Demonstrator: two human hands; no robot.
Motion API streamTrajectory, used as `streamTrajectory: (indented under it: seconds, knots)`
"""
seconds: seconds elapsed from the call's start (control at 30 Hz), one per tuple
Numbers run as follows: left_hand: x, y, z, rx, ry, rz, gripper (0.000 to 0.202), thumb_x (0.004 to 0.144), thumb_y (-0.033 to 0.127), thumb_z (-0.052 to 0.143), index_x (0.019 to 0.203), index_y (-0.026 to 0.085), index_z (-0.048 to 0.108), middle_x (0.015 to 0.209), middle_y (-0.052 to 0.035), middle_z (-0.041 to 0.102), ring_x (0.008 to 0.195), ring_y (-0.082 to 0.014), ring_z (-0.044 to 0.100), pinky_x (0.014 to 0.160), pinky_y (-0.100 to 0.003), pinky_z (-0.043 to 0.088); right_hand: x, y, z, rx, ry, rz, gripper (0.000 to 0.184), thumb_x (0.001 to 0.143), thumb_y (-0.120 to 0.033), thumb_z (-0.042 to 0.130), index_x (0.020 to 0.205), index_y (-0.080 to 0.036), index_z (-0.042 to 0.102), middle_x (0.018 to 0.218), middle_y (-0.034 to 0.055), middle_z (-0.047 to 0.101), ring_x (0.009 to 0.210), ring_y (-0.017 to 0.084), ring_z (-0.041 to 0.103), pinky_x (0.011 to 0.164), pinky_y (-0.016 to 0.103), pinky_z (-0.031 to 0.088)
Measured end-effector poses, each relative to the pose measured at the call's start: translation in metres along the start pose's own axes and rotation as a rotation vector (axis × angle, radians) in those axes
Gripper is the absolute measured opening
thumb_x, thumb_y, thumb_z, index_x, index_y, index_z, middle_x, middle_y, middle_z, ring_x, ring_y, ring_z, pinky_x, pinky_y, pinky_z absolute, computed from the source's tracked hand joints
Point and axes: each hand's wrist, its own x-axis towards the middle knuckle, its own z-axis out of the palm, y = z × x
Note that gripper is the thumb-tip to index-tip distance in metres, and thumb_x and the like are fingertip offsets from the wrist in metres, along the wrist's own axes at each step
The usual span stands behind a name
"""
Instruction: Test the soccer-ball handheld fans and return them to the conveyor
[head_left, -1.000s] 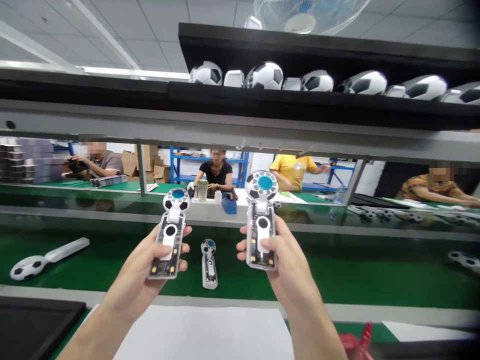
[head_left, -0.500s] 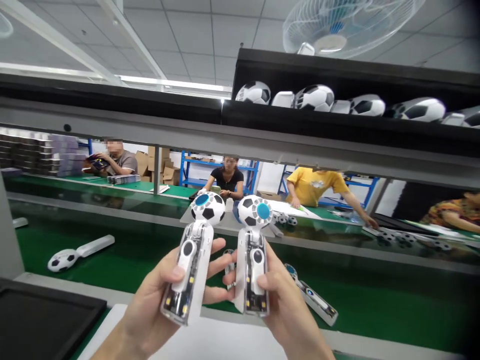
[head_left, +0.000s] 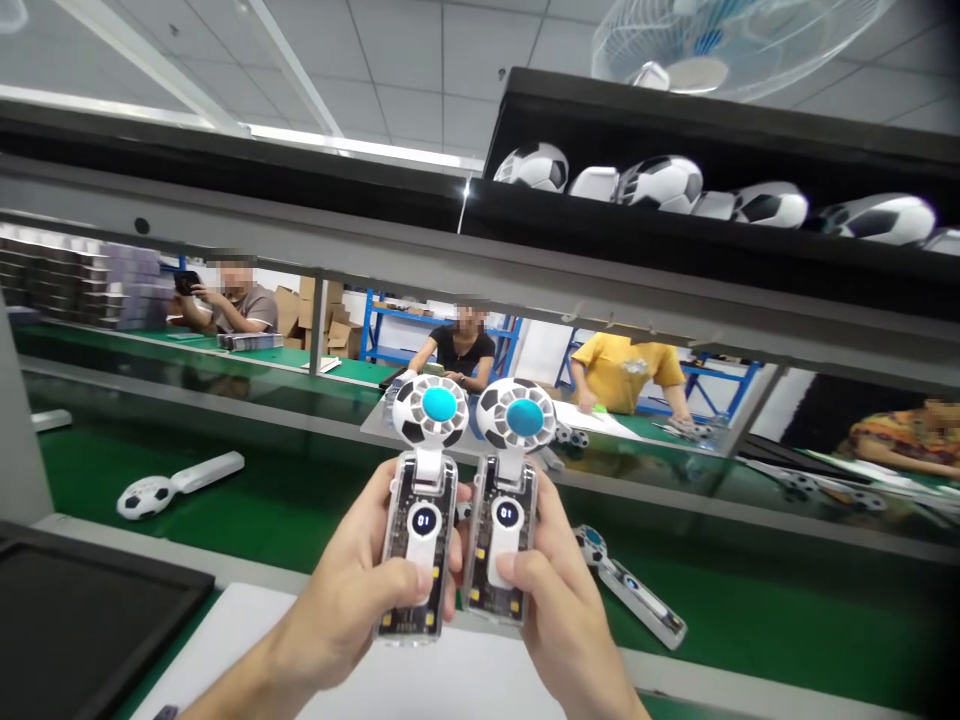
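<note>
My left hand (head_left: 352,585) is wrapped round a handheld fan (head_left: 431,410) with a football-patterned head, a turquoise centre and a clear-cased handle. Its thumb presses on the white strip of the handle, and the small round display reads 01. A matching handheld fan (head_left: 517,415) is gripped by my right hand (head_left: 562,590), thumb on the same strip, with 01 lit on its display too. Both fans stand upright side by side, heads close together, fronts facing me. The fingers behind the handles are partly hidden.
On the green belt lie one football fan (head_left: 146,497) at left and another fan (head_left: 641,600) at right. A white sheet (head_left: 420,680) and a black tray (head_left: 82,620) are nearest me. More football fans (head_left: 660,185) fill the shelf above. Co-workers (head_left: 626,370) sit across the line.
Both displays, dark before, now show 01. The left fan has moved right and turned upright, its front now facing me. Both heads face me more squarely.
</note>
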Motion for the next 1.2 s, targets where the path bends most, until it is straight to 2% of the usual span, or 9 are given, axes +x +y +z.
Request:
streamTrajectory:
  seconds: [0.13,0.27,0.43,0.53,0.7,0.9,1.0,1.13,1.2]
  knots:
    - [-0.001,0.003,-0.001,-0.028,0.0,0.003,0.052,0.073,0.02,0.073,0.121,0.024,0.054,0.086,-0.0028,0.065,0.065,-0.0154,0.064,0.059,-0.025,0.049,-0.003,-0.002,0.002,0.045,-0.001,-0.006,0.081,0.075,-0.022,0.064,0.146,-0.034,0.029,0.095,0.0031,0.067,0.081,0.025,0.065,0.07,0.037,0.054]
    - [-0.002,0.003,-0.002,-0.093,-0.032,-0.031,0.062,0.067,0.019,0.078,0.125,0.024,0.055,0.093,-0.0044,0.066,0.072,-0.0173,0.066,0.068,-0.028,0.052,-0.006,-0.008,0.009,0.062,-0.071,0.002,0.089,0.073,-0.02,0.069,0.147,-0.034,0.023,0.094,0.0016,0.068,0.071,0.021,0.066,0.069,0.036,0.054]
    - [-0.001,0.003,-0.003,-0.133,-0.001,-0.025,0.061,0.063,0.012,0.074,0.121,0.025,0.059,0.09,-0.0026,0.066,0.067,-0.016,0.065,0.062,-0.025,0.05,-0.008,-0.011,0.015,0.058,-0.111,0.03,0.094,0.074,-0.016,0.066,0.15,-0.034,0.014,0.099,0.0021,0.068,0.071,0.02,0.067,0.072,0.036,0.053]
    - [-0.002,0.005,-0.003,-0.115,-0.005,-0.029,0.058,0.066,0.017,0.076,0.121,0.024,0.059,0.091,-0.0033,0.066,0.067,-0.0163,0.065,0.061,-0.026,0.05,-0.008,-0.008,0.011,0.045,-0.072,0.045,0.091,0.075,-0.017,0.065,0.149,-0.036,0.017,0.11,0.0033,0.067,0.074,0.02,0.067,0.076,0.037,0.053]
    - [-0.001,0.004,-0.001,-0.12,0.003,-0.033,0.05,0.076,0.025,0.074,0.122,0.023,0.056,0.084,-0.0022,0.064,0.061,-0.0143,0.064,0.056,-0.024,0.048,-0.006,-0.002,0.002,-0.022,-0.002,0.005,0.08,0.079,-0.023,0.064,0.148,-0.034,0.027,0.128,0.0063,0.06,0.097,0.026,0.065,0.079,0.038,0.053]
    - [-0.003,0.003,0.002,-0.131,-0.06,0.04,0.049,0.076,0.022,0.074,0.122,0.021,0.056,0.089,-0.004,0.066,0.064,-0.0157,0.066,0.059,-0.026,0.05,-0.004,0.002,-0.002,-0.096,-0.014,-0.011,0.078,0.079,-0.024,0.063,0.148,-0.035,0.029,0.13,0.0064,0.059,0.099,0.027,0.064,0.077,0.041,0.055]
    - [-0.003,0.003,0.002,-0.11,-0.069,0.048,0.049,0.077,0.021,0.074,0.122,0.021,0.055,0.089,-0.0043,0.067,0.065,-0.0162,0.066,0.059,-0.026,0.051,-0.003,0.003,-0.003,-0.111,-0.011,-0.03,0.079,0.079,-0.025,0.063,0.149,-0.034,0.028,0.123,0.007,0.062,0.094,0.027,0.065,0.076,0.042,0.055]
    - [0.0,0.001,0.0,-0.067,-0.059,0.059,0.049,0.077,0.019,0.074,0.122,0.021,0.054,0.091,-0.005,0.067,0.066,-0.0165,0.067,0.06,-0.026,0.052,-0.004,0.002,-0.001,-0.082,-0.055,-0.019,0.079,0.082,-0.027,0.061,0.151,-0.035,0.024,0.106,0.005,0.067,0.071,0.023,0.066,0.067,0.041,0.055]
    - [0.001,0.001,-0.001,-0.059,-0.053,0.062,0.048,0.078,0.02,0.074,0.122,0.021,0.054,0.092,-0.0051,0.067,0.067,-0.0164,0.067,0.061,-0.027,0.052,-0.005,0.002,-0.001,-0.055,-0.077,-0.006,0.079,0.083,-0.026,0.061,0.151,-0.037,0.022,0.108,0.0043,0.067,0.066,0.021,0.065,0.065,0.039,0.055]
